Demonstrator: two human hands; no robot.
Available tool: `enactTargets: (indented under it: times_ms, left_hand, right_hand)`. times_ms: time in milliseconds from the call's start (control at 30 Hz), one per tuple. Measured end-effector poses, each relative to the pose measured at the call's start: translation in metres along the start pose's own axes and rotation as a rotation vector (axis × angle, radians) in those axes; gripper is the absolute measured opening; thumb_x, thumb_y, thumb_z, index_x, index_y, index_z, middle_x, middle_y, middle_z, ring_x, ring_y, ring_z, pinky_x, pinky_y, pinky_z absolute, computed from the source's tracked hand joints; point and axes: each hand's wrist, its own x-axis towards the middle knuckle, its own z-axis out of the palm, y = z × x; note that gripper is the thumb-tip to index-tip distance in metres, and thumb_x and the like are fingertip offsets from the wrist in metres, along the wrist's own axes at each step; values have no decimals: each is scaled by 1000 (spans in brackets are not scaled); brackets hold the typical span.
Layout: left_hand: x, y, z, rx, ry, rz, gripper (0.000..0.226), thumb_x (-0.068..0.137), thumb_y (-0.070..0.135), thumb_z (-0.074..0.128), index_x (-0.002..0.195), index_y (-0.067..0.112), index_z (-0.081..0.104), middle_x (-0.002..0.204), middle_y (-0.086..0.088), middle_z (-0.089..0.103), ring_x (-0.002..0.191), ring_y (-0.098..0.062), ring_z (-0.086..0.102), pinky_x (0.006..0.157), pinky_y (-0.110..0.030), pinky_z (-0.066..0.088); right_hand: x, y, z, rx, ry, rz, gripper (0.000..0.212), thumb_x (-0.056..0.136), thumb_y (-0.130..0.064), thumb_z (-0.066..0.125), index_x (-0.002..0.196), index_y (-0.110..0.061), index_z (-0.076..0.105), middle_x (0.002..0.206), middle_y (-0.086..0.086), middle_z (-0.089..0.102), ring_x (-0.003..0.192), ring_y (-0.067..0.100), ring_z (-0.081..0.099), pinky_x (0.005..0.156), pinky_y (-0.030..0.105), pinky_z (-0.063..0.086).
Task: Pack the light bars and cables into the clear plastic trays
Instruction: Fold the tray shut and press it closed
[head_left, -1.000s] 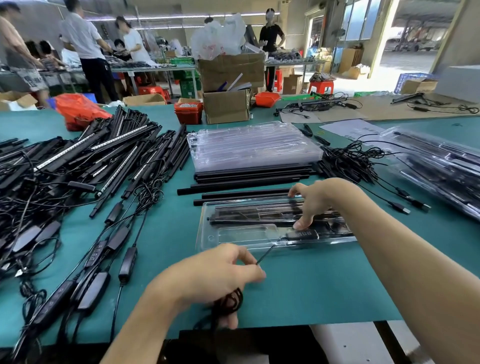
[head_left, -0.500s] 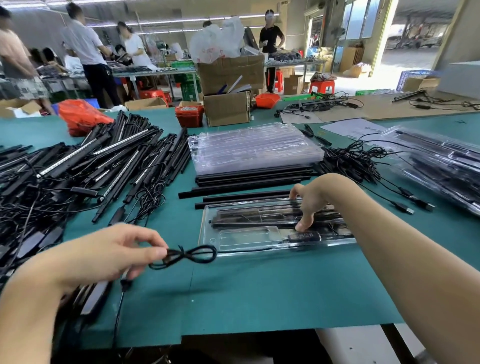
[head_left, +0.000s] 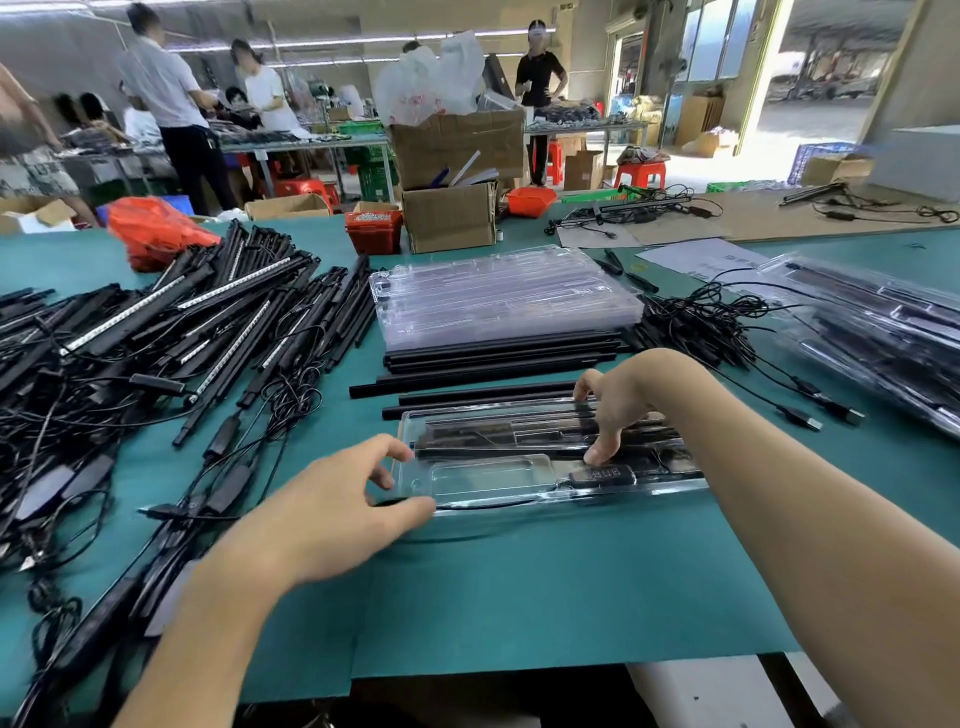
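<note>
Clear tray (head_left: 483, 475) lying flat on the green table mat (head_left: 519, 587), front and centre, long side across the view. Black light bars (head_left: 467, 434) already seated in its far slots; small black controller (head_left: 602, 475) with buttons in the near right pocket; near left pocket bare. Thin black cable (head_left: 493, 505) running along the tray's near edge.

Left hand (head_left: 332, 509) at the tray's left end, thumb and fingers curled toward the rim and cable end; whether pinching the cable or only touching cannot be told. Right hand (head_left: 618, 400) over the tray's middle, fingers bent down, one fingertip pressing just beside the controller, nothing held.

Just behind the tray, several loose black bars (head_left: 467, 387) lying side by side. Behind those, a stack of empty clear trays (head_left: 504, 296). Left of the mat, a large tangled heap of light bars and cables (head_left: 156, 353). Right of the stack, a bundle of black leads (head_left: 701, 327), and further right filled trays (head_left: 883, 332) piled at an angle.

Cardboard boxes (head_left: 452, 176), a red basket (head_left: 374, 231) and an orange bag (head_left: 156, 228) at the table's far edge. People standing at benches beyond.
</note>
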Motion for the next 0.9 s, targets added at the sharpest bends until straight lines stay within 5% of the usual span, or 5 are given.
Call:
enactTargets:
  times_ms: [233, 533, 767, 900]
  left_hand:
    - [3, -10, 19, 37, 99, -53, 44, 73, 69, 69, 83, 35, 43, 76, 11, 59, 50, -3, 50, 54, -26, 41]
    - [11, -24, 25, -72, 185, 74, 44, 59, 68, 61, 91, 43, 44, 88, 24, 60, 66, -8, 57, 71, -40, 53]
    - [18, -51, 13, -339, 106, 214, 38, 76, 59, 77, 86, 32, 52, 89, -3, 71, 68, -16, 59, 65, -19, 47]
    - [23, -58, 12, -247, 205, 223, 25, 76, 54, 70, 78, 33, 55, 73, 4, 66, 57, -6, 48, 59, -21, 43]
  right_hand:
    - [-1, 2, 0, 1, 2, -4, 99, 76, -45, 83, 152, -26, 22, 152, 8, 39, 133, 36, 42, 96, 43, 40]
    - [-1, 0, 0, -7, 0, -2, 101, 74, -46, 84, 151, -27, 22, 151, 8, 39, 132, 37, 43, 105, 47, 41]
    - [-1, 0, -1, -12, -10, -19, 100, 76, -45, 83, 152, -29, 21, 150, 7, 42, 133, 37, 43, 101, 46, 41]
    - [-1, 1, 0, -1, -21, -30, 99, 77, -44, 82, 152, -29, 19, 147, 10, 45, 129, 36, 45, 99, 45, 40]
